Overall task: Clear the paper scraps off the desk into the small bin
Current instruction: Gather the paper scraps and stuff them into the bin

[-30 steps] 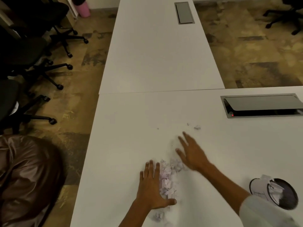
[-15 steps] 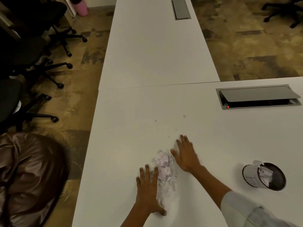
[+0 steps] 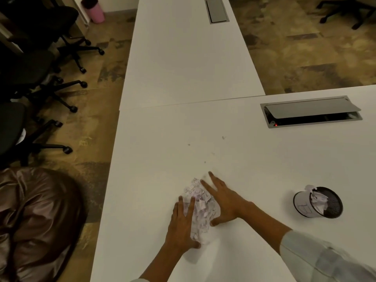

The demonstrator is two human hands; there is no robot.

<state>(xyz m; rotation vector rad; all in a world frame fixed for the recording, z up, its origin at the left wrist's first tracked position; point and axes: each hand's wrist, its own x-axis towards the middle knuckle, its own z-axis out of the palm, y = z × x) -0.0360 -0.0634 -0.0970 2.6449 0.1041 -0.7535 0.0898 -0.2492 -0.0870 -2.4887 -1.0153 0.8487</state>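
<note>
White desk (image 3: 254, 159) is holding the heap of torn pale paper scraps (image 3: 200, 208); my left hand (image 3: 183, 222) and right hand (image 3: 221, 197), both flat and spread, are hemming it in. Lifting loosely risks spilling scraps short of the small black mesh bin (image 3: 318, 202).

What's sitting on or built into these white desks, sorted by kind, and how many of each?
Paper scrap piles: 1
Small mesh bins: 1
Hands: 2, left hand, right hand
Cable hatches: 2, near, far
Total: 6
</note>
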